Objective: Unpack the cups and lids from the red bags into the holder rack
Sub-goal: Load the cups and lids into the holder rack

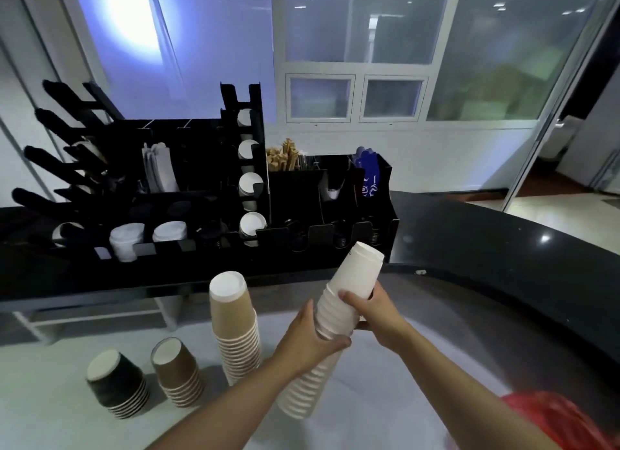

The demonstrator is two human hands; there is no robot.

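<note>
A long stack of white paper cups [352,282] tilts up and to the right in front of me. My left hand [310,335] grips its middle from the left. My right hand [372,310] grips it a little higher from the right. The stack's lower end [302,396] is near the white work surface. A black holder rack [208,194] stands on the dark counter behind, with white cups and lids in several slots. A red bag [563,419] lies at the bottom right.
Upside down on the white surface [50,399] stand a tall tan cup stack [235,325], a short brown stack [177,372] and a short black stack [117,382]. A second black organiser [335,211] holds wooden stirrers and blue packets. The dark counter [486,248] curves to the right.
</note>
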